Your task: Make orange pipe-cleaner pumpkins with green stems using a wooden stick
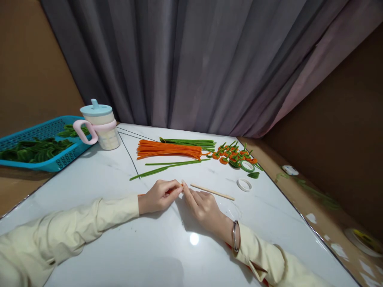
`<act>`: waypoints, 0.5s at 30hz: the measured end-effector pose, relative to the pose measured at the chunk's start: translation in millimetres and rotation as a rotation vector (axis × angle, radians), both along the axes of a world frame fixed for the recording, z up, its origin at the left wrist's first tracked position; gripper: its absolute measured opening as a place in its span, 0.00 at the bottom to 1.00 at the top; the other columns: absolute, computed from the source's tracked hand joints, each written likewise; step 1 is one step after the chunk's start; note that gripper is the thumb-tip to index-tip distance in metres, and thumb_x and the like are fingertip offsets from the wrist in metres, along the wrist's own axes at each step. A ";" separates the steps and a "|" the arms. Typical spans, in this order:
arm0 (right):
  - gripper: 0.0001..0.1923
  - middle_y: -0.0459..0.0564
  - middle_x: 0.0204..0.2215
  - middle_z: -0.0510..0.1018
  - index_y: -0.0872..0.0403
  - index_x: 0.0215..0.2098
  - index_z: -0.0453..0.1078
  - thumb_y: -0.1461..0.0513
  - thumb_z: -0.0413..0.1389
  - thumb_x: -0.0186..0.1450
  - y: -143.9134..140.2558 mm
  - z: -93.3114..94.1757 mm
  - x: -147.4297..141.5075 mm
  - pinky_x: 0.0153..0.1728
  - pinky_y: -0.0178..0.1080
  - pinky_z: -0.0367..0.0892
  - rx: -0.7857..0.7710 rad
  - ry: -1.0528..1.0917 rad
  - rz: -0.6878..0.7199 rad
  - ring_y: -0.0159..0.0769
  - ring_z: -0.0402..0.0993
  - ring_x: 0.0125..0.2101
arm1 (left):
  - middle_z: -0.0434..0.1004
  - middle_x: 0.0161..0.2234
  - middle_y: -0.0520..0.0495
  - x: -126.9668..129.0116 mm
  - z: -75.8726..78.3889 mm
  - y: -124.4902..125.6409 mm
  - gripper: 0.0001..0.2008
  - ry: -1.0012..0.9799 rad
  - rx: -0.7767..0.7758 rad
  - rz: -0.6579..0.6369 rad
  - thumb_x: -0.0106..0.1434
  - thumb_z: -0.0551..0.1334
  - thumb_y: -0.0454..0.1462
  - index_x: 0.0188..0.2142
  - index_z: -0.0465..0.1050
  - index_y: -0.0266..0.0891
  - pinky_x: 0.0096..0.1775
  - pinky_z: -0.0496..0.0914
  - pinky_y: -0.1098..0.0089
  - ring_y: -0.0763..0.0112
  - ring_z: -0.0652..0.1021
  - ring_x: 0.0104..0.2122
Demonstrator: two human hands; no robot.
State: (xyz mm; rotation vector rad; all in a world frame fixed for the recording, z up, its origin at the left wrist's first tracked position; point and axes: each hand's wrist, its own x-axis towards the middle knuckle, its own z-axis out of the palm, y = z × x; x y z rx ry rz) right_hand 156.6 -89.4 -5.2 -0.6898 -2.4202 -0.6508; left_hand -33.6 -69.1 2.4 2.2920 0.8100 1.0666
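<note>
A white marble-look table (125,243) carries most of the clutter on its far side: a bundle of orange pipe cleaners (169,150) lies flat with a bundle of green pipe cleaners (188,142) just behind it, and two loose green stems (167,167) stretch nearer the person. To the right sits a cluster of small orange-and-green finished pieces (235,154), a roll of green tape (247,166) and a white tape ring (244,184). At the far left stand a lidded cup with a pink handle (100,124) and a blue basket (38,139) of green pieces. A bare wooden stick (212,191) lies just right of the hands, nothing covering it. The thing in hand is a thin orange pipe cleaner (173,190), mostly hidden by fingers, only a short stretch showing. It sits at the middle of the table, near the person, pinched in the closed fingertips of the left hand (158,196); the right hand (202,207) meets it from the right, its fingers pressed narrow against the same spot.
</note>
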 end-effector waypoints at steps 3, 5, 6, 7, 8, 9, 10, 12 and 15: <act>0.27 0.54 0.27 0.74 0.76 0.61 0.43 0.75 0.41 0.64 0.6 -0.3 -0.5 0.17 0.38 0.63 0.005 0.007 0.006 0.35 0.67 0.21 | 0.63 0.18 0.54 0.7 0.1 -0.3 0.13 -0.007 0.006 0.009 0.66 0.50 0.38 0.29 0.68 0.35 0.22 0.57 0.76 0.78 0.60 0.17; 0.27 0.54 0.27 0.74 0.76 0.61 0.44 0.75 0.41 0.64 1.1 -0.8 -0.9 0.17 0.38 0.63 0.007 0.009 0.006 0.35 0.67 0.21 | 0.63 0.19 0.54 1.0 -0.4 -0.3 0.13 -0.013 0.012 0.005 0.66 0.50 0.37 0.30 0.68 0.35 0.21 0.57 0.76 0.78 0.59 0.17; 0.27 0.54 0.27 0.74 0.76 0.61 0.43 0.74 0.42 0.64 1.3 -1.0 -1.0 0.17 0.38 0.63 0.008 0.010 0.004 0.35 0.67 0.21 | 0.63 0.19 0.54 1.0 -0.7 -0.3 0.13 -0.015 0.013 0.003 0.66 0.50 0.37 0.30 0.68 0.35 0.21 0.56 0.76 0.78 0.60 0.17; 0.28 0.54 0.27 0.74 0.75 0.62 0.43 0.74 0.42 0.64 1.4 -1.2 -1.0 0.17 0.38 0.62 0.010 0.011 0.001 0.35 0.67 0.21 | 0.64 0.19 0.54 1.0 -1.0 -0.2 0.13 -0.016 0.012 0.003 0.66 0.50 0.37 0.30 0.68 0.35 0.21 0.56 0.76 0.78 0.60 0.17; 0.28 0.54 0.27 0.74 0.75 0.62 0.43 0.74 0.42 0.64 1.5 -1.3 -0.9 0.17 0.38 0.63 0.008 0.010 -0.001 0.35 0.67 0.21 | 0.64 0.19 0.54 0.9 -1.2 0.0 0.13 -0.017 0.008 0.004 0.66 0.50 0.37 0.30 0.68 0.36 0.21 0.57 0.76 0.78 0.60 0.17; 0.28 0.54 0.27 0.74 0.75 0.62 0.42 0.74 0.42 0.64 1.4 -1.2 -0.7 0.17 0.38 0.63 0.006 0.009 -0.001 0.35 0.67 0.21 | 0.64 0.19 0.54 0.9 -1.4 0.1 0.13 -0.016 0.001 0.005 0.66 0.50 0.37 0.30 0.68 0.36 0.22 0.57 0.76 0.78 0.60 0.17; 0.29 0.53 0.27 0.74 0.75 0.62 0.41 0.74 0.42 0.64 1.4 -1.1 -0.4 0.18 0.38 0.63 0.004 0.010 -0.001 0.35 0.67 0.21 | 0.64 0.19 0.53 0.8 -1.4 0.2 0.13 -0.015 -0.008 0.007 0.66 0.50 0.38 0.30 0.68 0.36 0.22 0.57 0.76 0.78 0.60 0.17; 0.29 0.53 0.27 0.74 0.75 0.63 0.41 0.74 0.42 0.64 1.1 -0.8 0.4 0.18 0.38 0.63 0.003 0.010 -0.002 0.35 0.67 0.21 | 0.65 0.20 0.53 0.8 -1.0 0.5 0.14 -0.015 -0.033 0.009 0.66 0.50 0.39 0.30 0.68 0.35 0.22 0.57 0.76 0.78 0.60 0.18; 0.30 0.53 0.26 0.74 0.75 0.63 0.40 0.75 0.41 0.64 1.1 -0.4 1.3 0.17 0.38 0.62 0.006 0.001 -0.005 0.35 0.67 0.21 | 0.65 0.20 0.53 0.8 0.5 0.8 0.14 -0.012 -0.086 -0.001 0.66 0.50 0.39 0.29 0.68 0.35 0.22 0.56 0.76 0.78 0.60 0.18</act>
